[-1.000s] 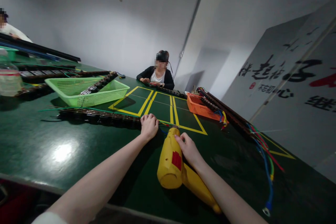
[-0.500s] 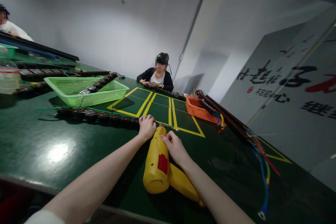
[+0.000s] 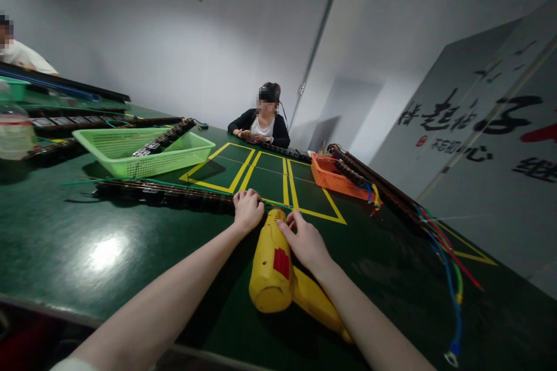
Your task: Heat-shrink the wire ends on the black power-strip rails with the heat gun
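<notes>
My left hand (image 3: 246,208) is closed on the right end of a long dark strip of components (image 3: 161,192) that lies across the green table (image 3: 65,243). A yellow heat gun (image 3: 274,266) with a red label lies on the table under my right forearm, nozzle pointing away from me toward the strip's end. My right hand (image 3: 304,240) rests over the gun's front, fingers curled near the nozzle and a thin green wire (image 3: 278,204). Whether those fingers pinch the wire is hidden.
A green basket (image 3: 143,153) with a dark strip in it stands at the left. An orange tray (image 3: 337,179) and long strips with coloured wires (image 3: 444,255) lie at the right. A person (image 3: 261,122) sits across the table; another is at far left. A plastic bottle (image 3: 15,130) stands left.
My right hand and the heat gun slid left toward the strip's end, then shifted slightly back right. My left hand stayed closed on the strip.
</notes>
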Demonstrator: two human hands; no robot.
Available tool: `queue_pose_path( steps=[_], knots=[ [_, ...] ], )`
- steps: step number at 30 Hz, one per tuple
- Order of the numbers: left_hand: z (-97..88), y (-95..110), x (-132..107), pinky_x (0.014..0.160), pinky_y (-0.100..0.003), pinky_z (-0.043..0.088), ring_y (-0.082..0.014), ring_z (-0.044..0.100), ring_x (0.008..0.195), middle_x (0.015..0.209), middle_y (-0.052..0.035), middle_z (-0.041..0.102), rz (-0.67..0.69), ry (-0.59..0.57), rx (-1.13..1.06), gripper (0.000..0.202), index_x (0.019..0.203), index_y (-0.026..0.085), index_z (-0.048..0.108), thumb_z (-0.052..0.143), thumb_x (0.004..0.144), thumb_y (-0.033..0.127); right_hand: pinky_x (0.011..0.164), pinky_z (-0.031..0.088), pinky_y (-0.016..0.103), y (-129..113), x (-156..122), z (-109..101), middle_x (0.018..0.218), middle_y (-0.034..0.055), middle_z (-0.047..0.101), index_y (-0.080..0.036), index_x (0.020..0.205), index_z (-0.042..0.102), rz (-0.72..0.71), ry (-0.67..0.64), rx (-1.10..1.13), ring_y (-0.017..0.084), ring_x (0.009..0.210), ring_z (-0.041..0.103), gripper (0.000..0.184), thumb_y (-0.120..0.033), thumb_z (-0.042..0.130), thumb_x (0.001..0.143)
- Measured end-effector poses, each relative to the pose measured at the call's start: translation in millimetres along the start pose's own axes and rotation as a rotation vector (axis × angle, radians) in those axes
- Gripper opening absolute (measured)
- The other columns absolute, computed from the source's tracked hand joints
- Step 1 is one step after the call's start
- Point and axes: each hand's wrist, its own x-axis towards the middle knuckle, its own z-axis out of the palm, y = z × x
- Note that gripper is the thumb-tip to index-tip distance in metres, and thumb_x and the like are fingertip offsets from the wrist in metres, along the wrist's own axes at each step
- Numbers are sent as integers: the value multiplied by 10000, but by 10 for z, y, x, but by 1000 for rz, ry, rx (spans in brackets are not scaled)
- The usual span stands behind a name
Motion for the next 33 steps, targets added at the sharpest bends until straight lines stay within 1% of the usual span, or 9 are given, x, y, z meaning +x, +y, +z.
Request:
queue_pose_path(
  steps=[3, 6, 8, 12, 16, 20, 26, 30, 33],
  knots=[
    [-16, 8, -7, 971, -407, 255, -221, 462, 1037, 1030, -34, 604, 1, -10, 12, 216, 809, 191, 650, 436, 823, 221, 910, 389, 407, -231, -42, -117, 1087, 58, 560, -167, 1082, 539, -178, 0, -67, 182, 1010, 518, 345, -443, 475, 885],
    [-41, 17, -5, 977, -401, 250, -221, 452, 1057, 1045, -32, 599, -3, -36, 35, 220, 821, 189, 648, 431, 830, 221, 1029, 278, 379, -462, -28, -183, 1204, 43, 554, -209, 1129, 570, -380, -162, -99, 184, 1176, 432, 333, -406, 520, 865],
    [-58, 25, 5, 977, -397, 250, -220, 450, 1059, 1060, -32, 597, -14, -62, 52, 224, 832, 189, 650, 428, 832, 221, 1036, 278, 354, -556, 24, -191, 1226, 40, 571, -215, 1141, 590, -456, -304, -118, 185, 1195, 438, 374, -425, 566, 833],
    [-77, 38, 24, 967, -401, 260, -223, 452, 1054, 1073, -33, 598, -35, -104, 69, 228, 847, 189, 657, 431, 824, 216, 1070, 250, 384, -641, 102, -158, 1345, 90, 484, -168, 1249, 533, -512, -492, -154, 228, 1272, 390, 540, -477, 579, 809],
    [-81, 41, 20, 961, -408, 267, -228, 447, 1065, 1071, -29, 602, -38, -98, 43, 246, 825, 194, 660, 415, 829, 217, 1085, 236, 395, -736, -7, -131, 1419, 157, 365, -86, 1349, 406, -504, -553, -159, 264, 1314, 334, 684, -517, 524, 832],
    [-84, 33, 17, 965, -404, 267, -219, 457, 1047, 1046, -24, 606, -28, -83, 21, 253, 810, 200, 667, 416, 826, 226, 1075, 249, 428, -843, -171, -136, 1412, 161, 376, -94, 1317, 459, -487, -555, -143, 303, 1308, 335, 681, -583, 458, 844],
    [-59, 16, 28, 968, -406, 265, -219, 467, 1025, 1034, -18, 612, -26, -58, 12, 244, 813, 205, 677, 434, 822, 231, 1060, 273, 227, -717, -351, -268, 1306, -30, 528, -256, 1266, 512, -420, -420, -89, 104, 1215, 440, 475, -524, 457, 877],
    [-26, 3, 26, 972, -400, 263, -217, 465, 1026, 1014, -19, 611, -25, -34, -4, 222, 809, 202, 675, 456, 811, 238, 1089, 256, 392, -441, -683, -364, 1385, 53, 432, -192, 1340, 420, -188, -188, -169, 196, 1274, 369, 540, -494, 417, 892],
    [-17, -6, 19, 974, -397, 262, -213, 464, 1023, 1010, -22, 609, -16, -26, 2, 216, 801, 202, 669, 458, 811, 245, 1024, 354, 411, -272, -948, -286, 1373, 52, 444, -214, 1367, 383, -35, -183, -227, 224, 1225, 433, 594, -507, 460, 856]
  ],
)
